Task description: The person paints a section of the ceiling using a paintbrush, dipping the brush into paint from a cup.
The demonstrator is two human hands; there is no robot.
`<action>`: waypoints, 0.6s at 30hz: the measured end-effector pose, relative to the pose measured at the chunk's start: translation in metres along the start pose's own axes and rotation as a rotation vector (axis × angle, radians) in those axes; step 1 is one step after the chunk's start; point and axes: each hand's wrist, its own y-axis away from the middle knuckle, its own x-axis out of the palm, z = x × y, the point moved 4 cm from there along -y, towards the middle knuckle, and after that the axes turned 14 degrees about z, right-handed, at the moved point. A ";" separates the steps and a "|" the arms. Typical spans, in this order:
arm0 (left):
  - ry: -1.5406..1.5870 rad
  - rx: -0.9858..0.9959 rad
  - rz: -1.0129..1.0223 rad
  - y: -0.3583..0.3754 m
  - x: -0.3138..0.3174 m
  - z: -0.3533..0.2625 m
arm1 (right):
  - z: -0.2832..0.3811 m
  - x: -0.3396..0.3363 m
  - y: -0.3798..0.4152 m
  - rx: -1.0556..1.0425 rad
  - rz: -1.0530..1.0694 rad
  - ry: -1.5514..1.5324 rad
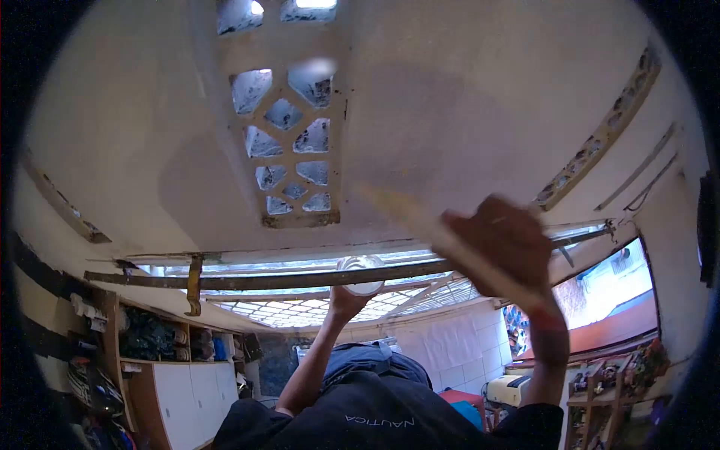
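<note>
My left hand point(349, 300) is raised near the middle of the view, its fingers around a round whitish container point(361, 276) whose open top faces the camera. Higher and to the right, my right hand point(502, 244) is blurred by motion. It grips a long pale tool point(420, 221) that slants toward the upper left, its far end close to the pale wall point(427, 112). The tool's exact kind is too smeared to tell. A dark horizontal bar point(315, 280) crosses in front of the container.
A decorative block vent point(285, 150) is set in the wall. Below the bar runs a window grille point(300, 309). White cabinets point(191, 397) with shelves stand at the lower left. At the right are a bright window point(611, 289) and a wooden rack point(607, 390).
</note>
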 end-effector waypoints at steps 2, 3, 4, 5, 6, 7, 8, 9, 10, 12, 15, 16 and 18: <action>0.050 0.041 -0.016 0.002 0.002 0.004 | 0.001 0.049 0.018 0.028 0.008 -0.254; 0.050 0.034 -0.020 0.003 0.001 0.003 | 0.001 0.067 0.023 0.075 0.066 -0.340; 0.062 0.047 -0.001 0.001 0.001 0.000 | 0.004 0.082 0.029 0.073 0.067 -0.345; 0.074 0.059 0.017 0.000 0.000 -0.004 | 0.005 0.096 0.035 0.081 0.070 -0.415; 0.073 0.052 0.012 0.000 -0.001 -0.006 | 0.006 0.106 0.038 0.089 0.072 -0.487; 0.065 0.045 0.013 0.000 -0.001 -0.009 | 0.007 0.111 0.039 0.089 0.076 -0.495; 0.059 0.038 0.015 0.000 0.000 -0.010 | 0.007 0.117 0.040 0.117 0.122 -0.528; 0.119 0.074 0.004 -0.002 0.001 -0.010 | 0.008 0.121 0.041 0.146 0.168 -0.560; 0.054 0.055 0.030 -0.002 0.001 -0.011 | 0.006 0.120 0.042 0.149 0.171 -0.565; 0.018 0.078 -0.015 -0.001 -0.002 -0.017 | -0.004 0.116 0.040 0.172 0.289 -0.413; -0.023 0.056 -0.016 0.000 -0.005 -0.030 | -0.007 0.085 0.029 0.060 0.201 -0.153; -0.028 0.079 -0.027 0.000 -0.004 -0.027 | -0.004 0.068 0.025 0.002 0.097 -0.017; -0.062 0.102 -0.048 0.001 -0.004 -0.022 | -0.003 0.036 0.015 0.025 -0.013 -0.013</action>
